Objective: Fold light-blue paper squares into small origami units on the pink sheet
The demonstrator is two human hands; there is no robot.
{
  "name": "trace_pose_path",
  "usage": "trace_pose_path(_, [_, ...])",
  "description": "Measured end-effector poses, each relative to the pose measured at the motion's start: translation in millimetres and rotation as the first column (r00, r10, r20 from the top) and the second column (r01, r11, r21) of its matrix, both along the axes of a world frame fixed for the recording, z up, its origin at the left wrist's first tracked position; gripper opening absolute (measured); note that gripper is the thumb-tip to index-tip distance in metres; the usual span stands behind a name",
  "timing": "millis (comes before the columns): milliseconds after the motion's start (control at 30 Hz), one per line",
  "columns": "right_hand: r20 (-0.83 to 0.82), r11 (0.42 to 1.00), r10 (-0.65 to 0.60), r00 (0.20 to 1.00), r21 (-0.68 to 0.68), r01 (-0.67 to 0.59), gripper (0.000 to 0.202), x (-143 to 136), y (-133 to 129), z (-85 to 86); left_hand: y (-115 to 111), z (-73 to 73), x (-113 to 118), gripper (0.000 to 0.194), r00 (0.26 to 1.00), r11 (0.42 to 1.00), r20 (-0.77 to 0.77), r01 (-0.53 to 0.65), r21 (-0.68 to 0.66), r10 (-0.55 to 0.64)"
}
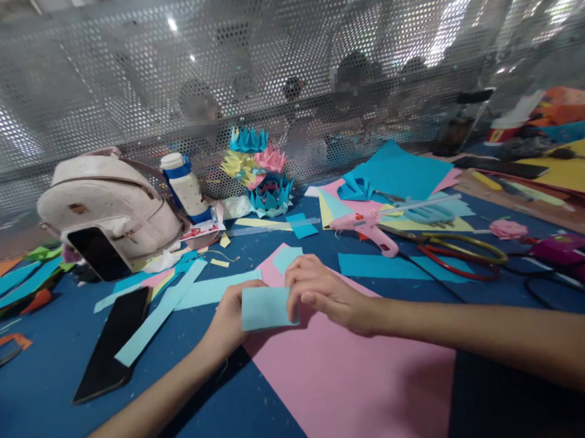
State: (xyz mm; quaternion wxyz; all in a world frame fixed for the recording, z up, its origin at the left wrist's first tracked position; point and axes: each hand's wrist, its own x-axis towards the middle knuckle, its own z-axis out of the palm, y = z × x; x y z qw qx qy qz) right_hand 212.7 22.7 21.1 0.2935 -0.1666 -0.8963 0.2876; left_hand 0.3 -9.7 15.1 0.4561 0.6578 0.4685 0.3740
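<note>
A small light-blue piece of paper [265,309] is held up above a large pink sheet [353,368] on the table. My left hand [229,313] grips its left edge, with the fingers mostly hidden behind it. At the right edge, the curled fingers of my right hand [328,296] close on the same paper. Another light-blue piece [286,257] lies just beyond, on the pink sheet's far corner. Light-blue strips [161,311] lie to the left of my hands.
Beyond my hands are folded paper flowers [263,161], a bottle [186,186] and a backpack [105,192]. A black phone [113,345] lies left. To the right are a pink glue gun [368,230], scissors [462,250] and blue paper [399,171]. A perforated metal screen [127,77] rises behind.
</note>
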Motion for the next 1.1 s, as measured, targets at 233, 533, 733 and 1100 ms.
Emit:
trace_pose_path(233, [0.041,0.99,-0.065,0.997,0.127,0.059,0.045,-2,4,-7.0,1,0.7,1,0.024,0.992,0.992,0.118,-0.033,-0.122,0.048])
trace_pose_path(533, [0.028,0.981,-0.062,0.998,0.188,0.056,0.027,-3,3,-9.5,0,-0.4,2,0.037,0.997,0.999,-0.066,-0.033,0.022,0.034])
trace_pose_path(733, [-0.12,0.895,-0.169,0.978,-0.435,0.101,0.031,-6,3,-7.9,5,-5.1,-3,0.042,0.987,0.987,-0.004,-0.158,-0.015,0.158])
trace_pose_path(1100, [-0.162,0.643,-0.338,0.927,-0.759,0.102,0.034,-7,26,-21.3,11,-9.9,-7,0.045,0.978,0.978,0.031,-0.209,0.017,0.209])
